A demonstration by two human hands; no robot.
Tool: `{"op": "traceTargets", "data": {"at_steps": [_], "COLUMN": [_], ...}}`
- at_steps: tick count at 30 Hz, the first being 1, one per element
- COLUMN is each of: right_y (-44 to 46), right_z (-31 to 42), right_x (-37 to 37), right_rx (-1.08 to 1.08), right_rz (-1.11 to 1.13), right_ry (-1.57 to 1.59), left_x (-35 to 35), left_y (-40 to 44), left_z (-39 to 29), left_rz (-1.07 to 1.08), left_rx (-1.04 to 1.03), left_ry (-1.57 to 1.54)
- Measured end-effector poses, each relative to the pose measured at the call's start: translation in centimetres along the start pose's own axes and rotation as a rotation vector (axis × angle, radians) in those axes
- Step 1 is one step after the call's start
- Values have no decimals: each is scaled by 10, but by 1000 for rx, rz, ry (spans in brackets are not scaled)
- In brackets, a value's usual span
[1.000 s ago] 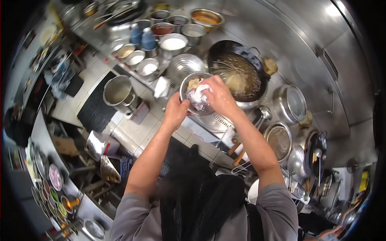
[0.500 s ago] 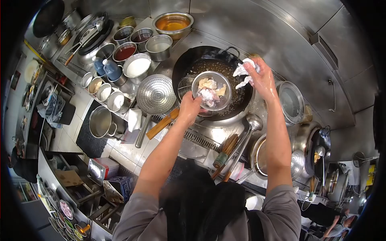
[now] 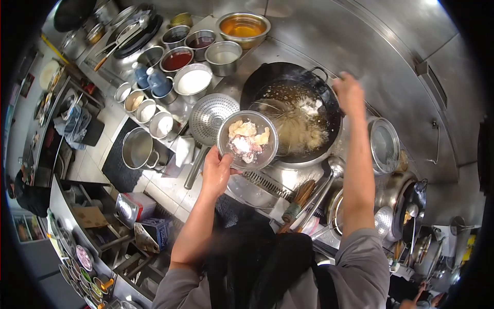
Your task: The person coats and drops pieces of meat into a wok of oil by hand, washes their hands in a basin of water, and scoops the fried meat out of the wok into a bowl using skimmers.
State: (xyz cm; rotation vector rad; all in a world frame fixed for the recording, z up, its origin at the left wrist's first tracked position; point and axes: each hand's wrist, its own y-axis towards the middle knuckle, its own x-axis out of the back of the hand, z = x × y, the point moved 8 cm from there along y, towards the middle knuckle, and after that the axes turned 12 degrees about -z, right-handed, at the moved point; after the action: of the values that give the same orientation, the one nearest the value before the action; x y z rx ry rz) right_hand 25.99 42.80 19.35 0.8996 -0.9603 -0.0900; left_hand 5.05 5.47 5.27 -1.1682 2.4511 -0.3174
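my left grip [image 3: 218, 169] pinching the bowl [image 3: 264, 153] near the bench's [image 3: 232, 85] front edge, open room over the wok [image 3: 253, 88], blurred right grip [image 3: 348, 93] beside its rim, whether spread I cannot tell

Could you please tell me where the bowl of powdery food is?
The bowl is near the head view's centre, in the left hand, appearing between a perforated skimmer and the black wok.

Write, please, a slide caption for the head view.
Left hand holding a round metal bowl of white-dusted food pieces; right hand beside a round black wok of brown bubbling liquid.
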Motion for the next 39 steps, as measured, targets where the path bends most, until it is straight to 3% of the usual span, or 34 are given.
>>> {"op": "traceTargets", "data": {"at_steps": [2,5,8,9,10,14,18,21,25,27,30,31,33,35,38,39], "right_y": [13,-9,-86,-113,-143,-212,-211,-200,-218,-215,-204,-191,-157,-142,-154,-151], "right_z": [33,117,204,237,263,280,280,281,258,240,206,183,134,65,-22,-34], "right_x": [63,112,94,84,70,30,47,58,33,36,40,42,47,25,-59,-78], "right_rx": [-100,-149,-126,161,312,441,363,329,271,191,178,20,-294,-304,-267,-277], "right_rz": [-66,43,357,431,506,574,629,515,560,524,340,322,281,281,591,575], "right_ry": [169,357,535,575,460,6,34,57,-49,-4,300,309,328,55,-169,-128], "left_x": [14,29,30,32,33,45,51,51,28,15,-11,-17,-26,-31,-30,-28], "left_y": [-10,-2,3,2,1,2,-2,-7,-13,-15,-4,10,16,17,8,13], "left_z": [-9,-7,-8,-10,-12,-6,2,7,-2,7,19,35,40,44,39,47], "left_rz": [-5,35,119,143,166,244,262,254,277,283,320,322,277,243,217,233], "left_rx": [9,-29,-52,-65,-78,-90,-86,-184,-406,-231,-216,-323,-212,-145,-46,-38], "left_ry": [4,31,84,113,141,192,206,320,455,368,344,362,342,304,285,272]}}
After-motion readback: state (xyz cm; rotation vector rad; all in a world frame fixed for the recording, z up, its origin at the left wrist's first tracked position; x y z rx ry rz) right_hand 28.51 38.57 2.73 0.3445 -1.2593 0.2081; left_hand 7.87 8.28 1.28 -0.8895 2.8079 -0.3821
